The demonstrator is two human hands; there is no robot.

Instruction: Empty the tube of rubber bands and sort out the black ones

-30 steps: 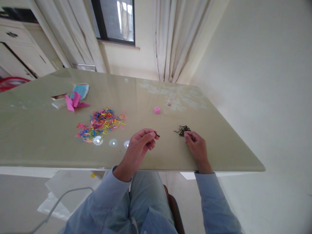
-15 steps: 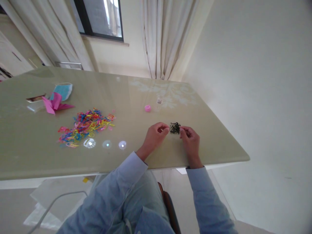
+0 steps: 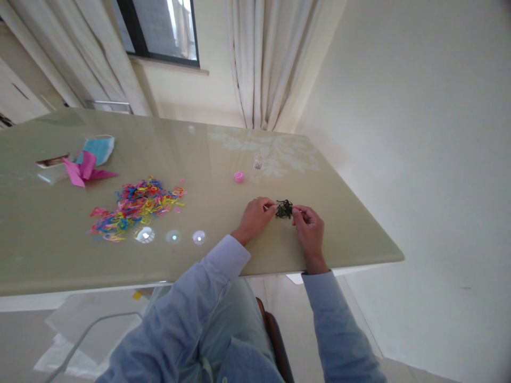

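Observation:
A small tangle of black rubber bands [image 3: 284, 209] lies on the table between my two hands. My left hand [image 3: 257, 215] is closed in a pinch at the left edge of this pile, thumb against forefinger. On the opposite side my right hand [image 3: 309, 226] pinches at the pile's right edge. Whether each pinch has a single black band in it is too small to make out. Further left, a spread heap of multicoloured rubber bands [image 3: 139, 205] rests on the tabletop, apart from both hands.
Beyond my hands stand a pink ring-shaped thing [image 3: 239, 177] and a small clear container [image 3: 258, 164]. A pink folded paper figure [image 3: 85, 169], a blue face mask [image 3: 99, 149] and a clear box [image 3: 53, 169] sit at the far left. The glossy table [image 3: 215, 255] ends near my lap.
The view has shifted slightly. Both hands stay pinched at the sides of the black pile, my left wrist now turned a little flatter and nearer the pile.

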